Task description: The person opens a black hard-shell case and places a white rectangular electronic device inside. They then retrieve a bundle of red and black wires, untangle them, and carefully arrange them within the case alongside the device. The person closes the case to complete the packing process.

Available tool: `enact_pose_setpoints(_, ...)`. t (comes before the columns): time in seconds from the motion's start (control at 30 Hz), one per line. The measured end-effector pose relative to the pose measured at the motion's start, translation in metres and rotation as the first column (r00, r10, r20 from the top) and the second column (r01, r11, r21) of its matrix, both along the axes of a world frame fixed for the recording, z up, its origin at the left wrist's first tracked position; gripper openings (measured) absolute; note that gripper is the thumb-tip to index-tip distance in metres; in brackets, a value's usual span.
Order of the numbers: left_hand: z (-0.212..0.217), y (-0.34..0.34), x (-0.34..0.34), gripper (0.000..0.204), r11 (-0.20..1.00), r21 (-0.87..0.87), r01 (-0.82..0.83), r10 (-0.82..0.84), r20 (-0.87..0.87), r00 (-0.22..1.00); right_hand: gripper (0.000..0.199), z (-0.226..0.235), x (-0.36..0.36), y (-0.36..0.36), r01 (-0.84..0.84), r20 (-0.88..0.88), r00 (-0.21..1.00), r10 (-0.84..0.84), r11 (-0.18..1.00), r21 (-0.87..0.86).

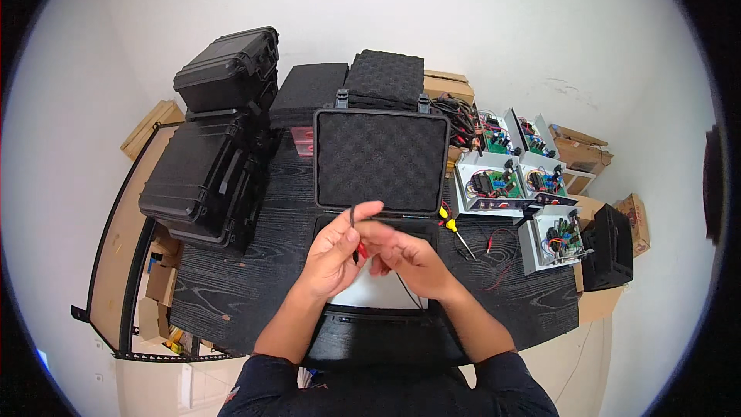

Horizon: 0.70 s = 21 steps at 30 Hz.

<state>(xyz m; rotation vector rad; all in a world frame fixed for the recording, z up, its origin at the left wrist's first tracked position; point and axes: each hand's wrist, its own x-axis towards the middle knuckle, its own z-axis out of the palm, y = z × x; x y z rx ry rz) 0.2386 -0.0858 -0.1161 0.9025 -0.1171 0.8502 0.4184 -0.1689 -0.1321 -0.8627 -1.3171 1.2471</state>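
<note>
Both hands meet over the open black plastic hard case [381,156] with egg-crate foam in its raised lid, which sits on the dark wood-grain table [231,278]. The left hand [336,251] pinches a thin black wire with a red tip [356,241] between thumb and fingers; the wire loops up past its thumb. The right hand [407,255], fingers curled narrow, touches the left beside the red tip; whether it grips the wire I cannot tell. A yellow-handled screwdriver [455,232] lies just right of the case, near white open boxes of circuit boards [502,181].

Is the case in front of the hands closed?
No, the black case stands open, its foam-lined lid up behind both hands, left hand and right hand.
</note>
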Motion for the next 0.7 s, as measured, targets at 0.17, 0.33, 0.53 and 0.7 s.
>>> enact_pose_setpoints(0.17, 0.006, 0.004, 0.005, 0.05, 0.978, -0.13, -0.164, 0.175, 0.075, 0.982, 0.025, 0.01, -0.003, -0.015, -0.026, 0.137, 0.989, 0.056, 0.977, -0.212)
enact_pose_setpoints(0.33, 0.003, 0.008, 0.014, 0.048, 0.915, -0.218, -0.34, 0.365, 0.083, 0.927, 0.024, 0.009, 0.001, -0.034, -0.102, 0.322, 0.924, 0.207, 0.944, -0.313)
enact_pose_setpoints(0.53, -0.002, 0.004, 0.024, 0.044, 0.89, -0.207, -0.406, 0.415, 0.001, 0.91, 0.023, 0.003, 0.004, -0.056, -0.077, 0.607, 0.791, 0.079, 0.997, -0.03)
enact_pose_setpoints(0.7, -0.007, -0.007, 0.027, 0.037, 0.871, 0.444, -0.211, 0.367, -0.301, 0.88, 0.023, 0.045, 0.001, -0.067, -0.125, 0.686, 0.706, 0.175, 0.985, -0.122)
